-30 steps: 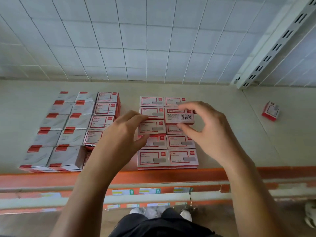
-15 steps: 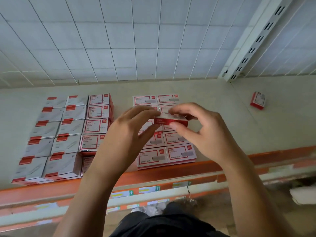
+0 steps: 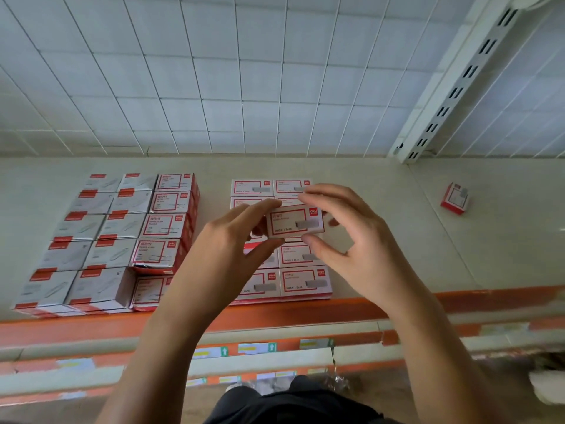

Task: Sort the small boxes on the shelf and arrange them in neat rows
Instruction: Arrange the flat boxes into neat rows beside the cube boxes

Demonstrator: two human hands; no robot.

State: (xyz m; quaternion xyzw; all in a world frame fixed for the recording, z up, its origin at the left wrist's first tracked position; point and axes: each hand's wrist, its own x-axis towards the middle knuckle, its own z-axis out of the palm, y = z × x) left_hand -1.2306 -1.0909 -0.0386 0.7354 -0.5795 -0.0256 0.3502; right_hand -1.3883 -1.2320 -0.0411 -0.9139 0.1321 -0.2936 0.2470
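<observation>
Beige shelf (image 3: 428, 255), white grid backing. The held box (image 3: 293, 221), label up, is pinched between left grip (image 3: 223, 249) and right grip (image 3: 360, 249) above the two-column block (image 3: 305, 283). Left stacks (image 3: 101, 255) look finished; one stray box (image 3: 454, 198) lies apart, unsorted.

The small box (image 3: 295, 221) looks like thin printed card, smooth with a slight satin sheen. The red-framed boxes (image 3: 305, 281) under it look the same. The grey boxes (image 3: 91, 240) on the left look glossier, maybe film-wrapped, can't tell for sure. The shelf (image 3: 397, 240) is smooth matt beige, painted metal by the look of it. Its orange front edge (image 3: 305, 312) is scuffed and chipped. The back grid (image 3: 214, 87) is white coated wire and the slotted upright (image 3: 458, 84) is white painted metal. The labels (image 3: 256, 347) below look like paper.
</observation>
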